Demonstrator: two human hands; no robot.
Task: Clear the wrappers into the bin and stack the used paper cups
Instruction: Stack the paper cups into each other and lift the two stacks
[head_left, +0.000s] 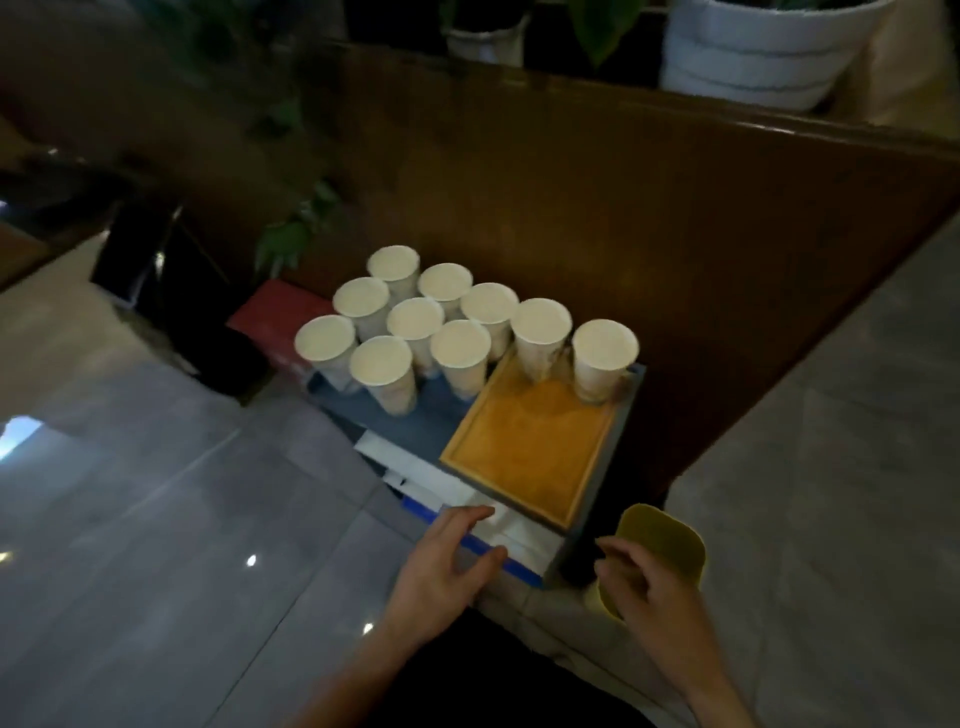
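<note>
10 paper cups (460, 355) stand upright, mouths up, none nested yet. Landmark: the orange tray (524, 452) on the low blue-grey stand (608, 467).

- 2 cups sit on the tray's far end, side by side. The other 8 are clustered just left of the tray and beyond it, packed close, some rims nearly touching.
- Left hand (447, 566): fingers spread and loose, gripping nothing, resting at the white and blue sheets (498, 535) off the tray's near-left corner.
- Right hand (649, 587): fingers half curled, off the tray's near-right corner, beside a yellow-green pad (665, 540). Can't tell if it touches the pad; no firm grip shows.
- Key relation: every cup lies away from both hands, across the tray's long axis. Right hand is nearer the 2 tray cups, left nearer the cluster of 8.
- Path: the tray's near half is bare, so my guess is a straight reach over it is free. Tight cluster means an elbow or sleeve could tip neighbours.
- No wrappers that I can make out. Black box shape (156, 260) far left of the tray may be the bin; too dark to say.
- Wooden partition (571, 208) stands right behind the cups, planters (753, 47) on top.
</note>
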